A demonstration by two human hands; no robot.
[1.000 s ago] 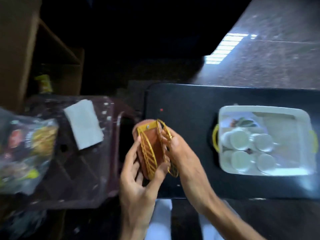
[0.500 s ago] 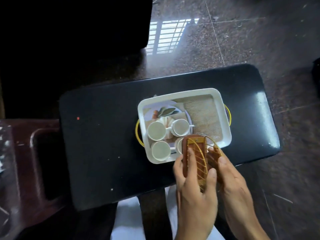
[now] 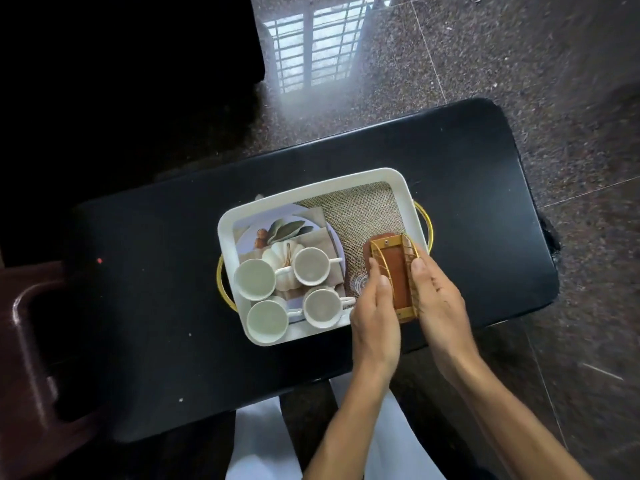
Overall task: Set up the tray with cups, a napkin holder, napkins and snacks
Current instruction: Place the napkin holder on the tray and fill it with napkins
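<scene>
both hands, left hand (image 3: 375,308) and right hand (image 3: 437,299), clasp the napkin holder (image 3: 394,277) over the tray (image 3: 313,188), right of the cups (image 3: 292,292); best lowered level, flat onto the bare mat.

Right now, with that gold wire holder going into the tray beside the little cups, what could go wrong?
1. The napkin holder sits near the tray's front right corner; set down partly on the rim, it might tip.
2. The left hand is close to the nearest cup; pulling back carelessly could knock its handle.
3. Both hands press the thin wire sides; the right hand squeezing hard might bend them.
</scene>
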